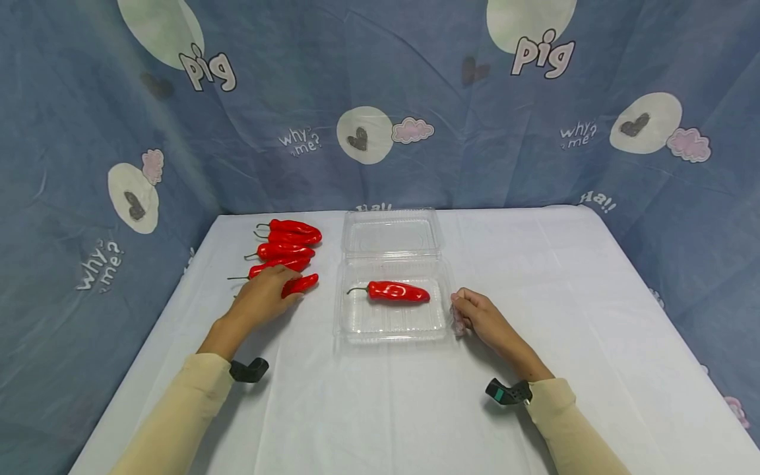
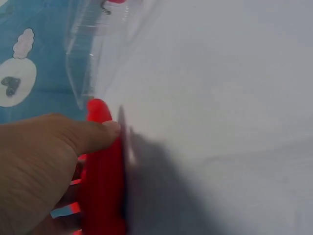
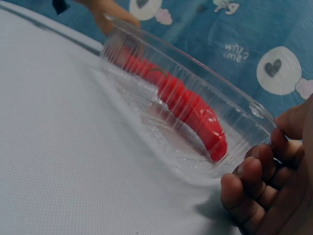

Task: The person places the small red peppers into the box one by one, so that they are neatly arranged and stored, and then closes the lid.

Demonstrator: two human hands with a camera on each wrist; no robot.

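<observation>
At the left of the head view, my left hand (image 1: pixel 265 295) holds a red chili pepper (image 1: pixel 301 284) by its sides. The left wrist view shows the thumb along one side of this pepper (image 2: pixel 103 181) and the fingers on the other. A clear plastic clamshell box (image 1: pixel 392 332) lies with its lid (image 1: pixel 392 234) folded back, and one red pepper (image 1: pixel 398 291) rests inside, stem to the left. My right hand (image 1: pixel 482 318) pinches the box's right edge between thumb and curled fingers, also seen in the right wrist view by the box wall (image 3: pixel 244 105).
Several more red peppers (image 1: pixel 287 251) lie in a column beyond my left hand, stems to the left. A white cloth covers the table (image 1: pixel 380 409). Behind and beside it hangs a blue printed curtain (image 1: pixel 267 86).
</observation>
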